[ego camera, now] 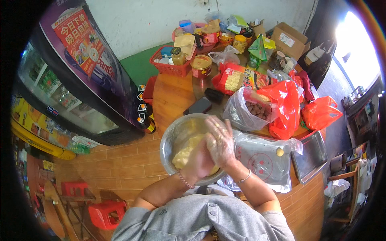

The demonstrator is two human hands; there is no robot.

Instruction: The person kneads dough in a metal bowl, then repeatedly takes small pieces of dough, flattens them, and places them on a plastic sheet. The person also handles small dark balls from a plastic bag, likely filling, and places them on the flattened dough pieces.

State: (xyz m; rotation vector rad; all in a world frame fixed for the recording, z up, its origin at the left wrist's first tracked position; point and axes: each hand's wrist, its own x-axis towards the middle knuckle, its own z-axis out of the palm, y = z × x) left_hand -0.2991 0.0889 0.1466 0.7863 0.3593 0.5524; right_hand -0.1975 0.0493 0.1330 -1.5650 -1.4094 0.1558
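Observation:
My left hand [199, 161] and my right hand [220, 144] are pressed palm to palm above a metal bowl [165, 144]. The left one is blurred, and whatever lies between the palms is hidden. Flour or dough dusts the back of my right hand. Inside the bowl rests a large lump of pale yellow dough [185, 153], partly covered by my left hand. A clear plastic bag [256, 153] with a printed face lies flat to the right of the bowl. On it sits one small dough ball [280, 151].
Beyond the bowl are a phone [198, 106], a plastic bag of brown lumps [241, 113], red plastic bags [285, 105] and a noodle packet [238, 78]. A metal tray [310, 156] lies at right. A glass-door fridge [75, 105] and red stools [107, 214] stand left.

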